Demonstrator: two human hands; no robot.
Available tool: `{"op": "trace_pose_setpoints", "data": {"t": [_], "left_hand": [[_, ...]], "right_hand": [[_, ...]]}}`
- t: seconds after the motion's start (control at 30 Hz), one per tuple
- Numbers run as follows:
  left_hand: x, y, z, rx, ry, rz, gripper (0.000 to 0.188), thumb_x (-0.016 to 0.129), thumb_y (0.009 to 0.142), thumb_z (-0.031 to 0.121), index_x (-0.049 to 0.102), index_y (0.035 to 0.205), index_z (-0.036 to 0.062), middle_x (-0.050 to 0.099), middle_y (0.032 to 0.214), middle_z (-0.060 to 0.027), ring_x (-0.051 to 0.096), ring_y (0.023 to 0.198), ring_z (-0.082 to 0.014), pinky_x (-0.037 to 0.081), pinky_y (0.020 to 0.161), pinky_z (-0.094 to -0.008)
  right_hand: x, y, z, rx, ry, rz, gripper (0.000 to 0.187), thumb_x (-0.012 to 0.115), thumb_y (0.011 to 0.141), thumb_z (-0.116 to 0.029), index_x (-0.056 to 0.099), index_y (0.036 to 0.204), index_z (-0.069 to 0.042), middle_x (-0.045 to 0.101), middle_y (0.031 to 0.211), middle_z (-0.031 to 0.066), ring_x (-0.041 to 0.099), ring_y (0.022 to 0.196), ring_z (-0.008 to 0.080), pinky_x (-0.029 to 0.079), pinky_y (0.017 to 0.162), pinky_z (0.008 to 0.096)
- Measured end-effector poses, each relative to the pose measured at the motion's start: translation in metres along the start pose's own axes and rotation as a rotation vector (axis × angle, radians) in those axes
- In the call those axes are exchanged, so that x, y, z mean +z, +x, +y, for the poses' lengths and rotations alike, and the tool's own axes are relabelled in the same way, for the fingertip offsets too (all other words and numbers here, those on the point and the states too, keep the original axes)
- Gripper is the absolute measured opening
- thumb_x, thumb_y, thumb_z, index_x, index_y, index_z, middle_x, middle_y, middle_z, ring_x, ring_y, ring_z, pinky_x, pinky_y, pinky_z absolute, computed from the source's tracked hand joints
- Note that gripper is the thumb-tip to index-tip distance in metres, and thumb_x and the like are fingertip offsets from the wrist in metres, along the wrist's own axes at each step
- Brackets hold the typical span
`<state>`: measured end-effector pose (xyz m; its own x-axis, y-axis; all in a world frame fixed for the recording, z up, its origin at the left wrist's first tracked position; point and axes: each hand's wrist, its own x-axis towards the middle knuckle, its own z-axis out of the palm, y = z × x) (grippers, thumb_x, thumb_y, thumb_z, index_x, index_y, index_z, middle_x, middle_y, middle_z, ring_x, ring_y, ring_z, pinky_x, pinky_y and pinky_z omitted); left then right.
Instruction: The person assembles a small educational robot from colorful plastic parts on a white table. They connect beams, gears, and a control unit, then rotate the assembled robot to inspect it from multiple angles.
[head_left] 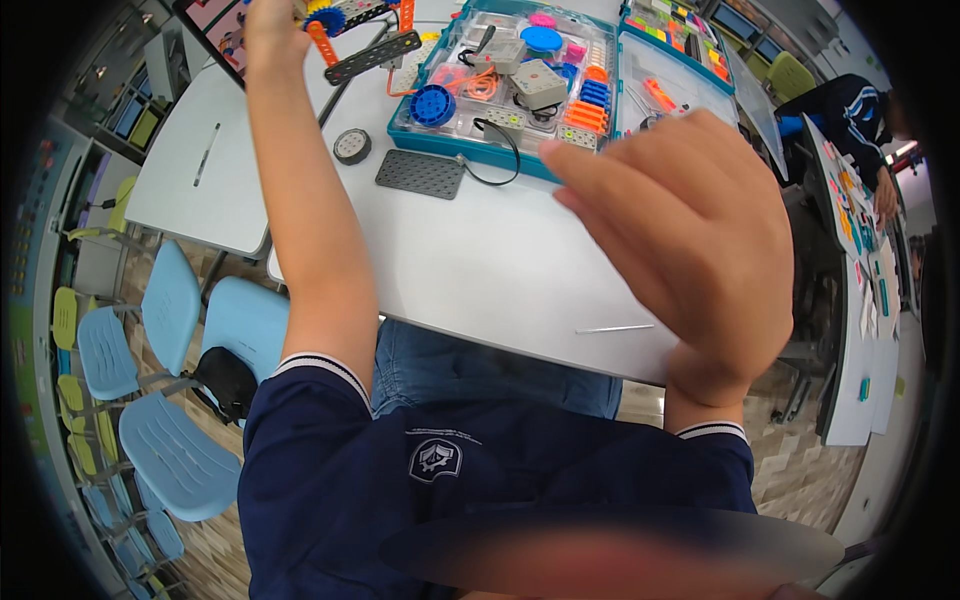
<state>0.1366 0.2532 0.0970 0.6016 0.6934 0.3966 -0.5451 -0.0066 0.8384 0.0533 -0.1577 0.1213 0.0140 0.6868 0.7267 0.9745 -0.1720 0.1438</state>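
My left hand (275, 38) reaches to the top edge, where its fingers are cut off. Right beside it is a building-kit model with orange beams, a blue gear (324, 22) and a black perforated beam (372, 57); whether the hand grips it cannot be seen. Raised close to the camera, my right hand (700, 225) is slightly blurred, its fingers curled together with nothing visible in them. Behind it stands a teal-edged kit box (470, 152) of parts, including a blue wheel (432, 105), grey blocks and orange pieces.
A grey perforated plate (420, 174), a small round wheel (352, 146) and a thin white rod (614, 328) lie on the white table (470, 270). A tablet (212, 38) stands at upper left. Blue chairs (180, 455) are left; another person (850, 125) sits at right.
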Motion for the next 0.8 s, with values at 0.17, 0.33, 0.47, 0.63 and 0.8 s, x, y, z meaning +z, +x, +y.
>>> {"op": "trace_pose_setpoints", "data": {"t": [0.17, 0.33, 0.47, 0.63, 0.8], "left_hand": [[-0.023, 0.035, -0.072, 0.165, 0.112, 0.234, 0.034, 0.06, 0.097, 0.032, 0.059, 0.101, -0.0014, 0.066, 0.098, -0.0089, 0.058, 0.085, -0.0156, 0.047, 0.077, -0.0331], [-0.038, 0.026, -0.113, 0.251, 0.105, 0.379, 0.028, 0.061, 0.096, 0.025, 0.057, 0.103, -0.0017, 0.061, 0.093, -0.0068, 0.056, 0.084, -0.0142, 0.045, 0.074, -0.0313], [-0.046, 0.021, -0.144, 0.275, 0.08, 0.355, 0.03, 0.061, 0.095, 0.022, 0.052, 0.11, -0.0022, 0.06, 0.102, -0.0082, 0.058, 0.092, -0.0169, 0.046, 0.082, -0.0327], [-0.075, 0.038, -0.164, 0.336, 0.309, 0.249, 0.042, 0.061, 0.093, 0.013, 0.038, 0.126, -0.0012, 0.06, 0.112, -0.0109, 0.058, 0.099, -0.0174, 0.046, 0.089, -0.0327], [-0.082, 0.029, -0.165, 0.256, 0.459, 0.053, 0.049, 0.062, 0.094, 0.014, 0.035, 0.133, 0.0016, 0.059, 0.12, -0.0135, 0.059, 0.107, -0.0186, 0.045, 0.096, -0.0329]], "right_hand": [[-0.018, -0.004, -0.021, -0.108, 0.148, 0.015, 0.03, 0.08, 0.066, -0.016, 0.075, 0.093, -0.005, 0.057, 0.069, 0.0045, 0.052, 0.055, 0.0163, 0.036, 0.048, 0.03], [-0.036, 0.0, -0.043, -0.118, 0.169, -0.088, 0.03, 0.08, 0.066, -0.018, 0.075, 0.093, -0.005, 0.058, 0.07, 0.004, 0.052, 0.055, 0.0149, 0.037, 0.048, 0.0282], [-0.034, 0.003, -0.046, -0.138, 0.116, -0.099, 0.03, 0.081, 0.065, -0.017, 0.075, 0.092, -0.006, 0.058, 0.07, 0.0039, 0.052, 0.056, 0.0154, 0.038, 0.048, 0.0284], [-0.034, 0.002, -0.047, -0.141, 0.108, -0.102, 0.03, 0.081, 0.064, -0.017, 0.075, 0.092, -0.005, 0.058, 0.07, 0.0043, 0.051, 0.056, 0.0158, 0.037, 0.048, 0.0286], [-0.036, 0.0, -0.052, -0.141, 0.117, -0.089, 0.03, 0.081, 0.063, -0.017, 0.075, 0.091, -0.006, 0.058, 0.071, 0.0049, 0.051, 0.057, 0.0162, 0.037, 0.048, 0.0288]]}}
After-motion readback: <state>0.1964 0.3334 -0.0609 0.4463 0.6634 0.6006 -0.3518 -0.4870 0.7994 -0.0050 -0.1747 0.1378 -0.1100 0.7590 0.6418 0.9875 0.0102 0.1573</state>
